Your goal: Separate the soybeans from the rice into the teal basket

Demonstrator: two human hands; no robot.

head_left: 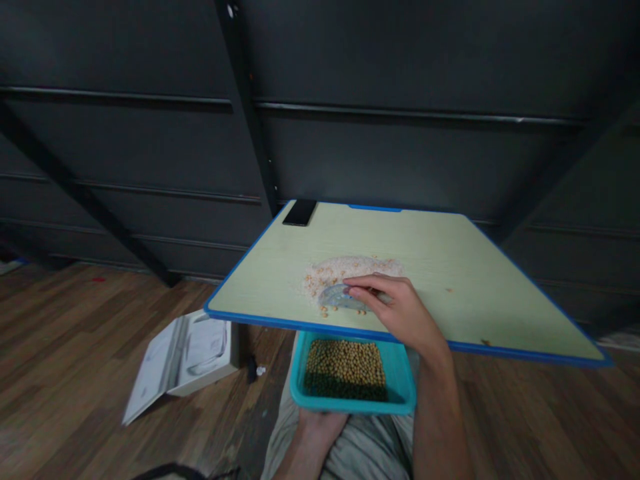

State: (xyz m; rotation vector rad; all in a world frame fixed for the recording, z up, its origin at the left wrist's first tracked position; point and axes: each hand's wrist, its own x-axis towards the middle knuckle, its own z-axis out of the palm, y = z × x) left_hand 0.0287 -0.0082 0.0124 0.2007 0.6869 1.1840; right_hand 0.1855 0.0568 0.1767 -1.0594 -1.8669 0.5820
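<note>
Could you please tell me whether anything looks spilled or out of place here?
A few yellow beans lie loose near the front edge of the table, apart from the white grains where others are mixed in. A brown speck farther right also looks stray.

The rectangular desk (pixel 450 267) is pale yellow-green, edged in bright blue. I see whitish loose grains (pixel 333 267) flecked with small round orange-tan beans (pixel 325 315), a bluish-grey translucent curved piece (pixel 331 296), a turquoise rectangular plastic basket (pixel 403 377), golden-tan round beans (pixel 345 360) and a streaky brown plank floor (pixel 90 333).
</note>
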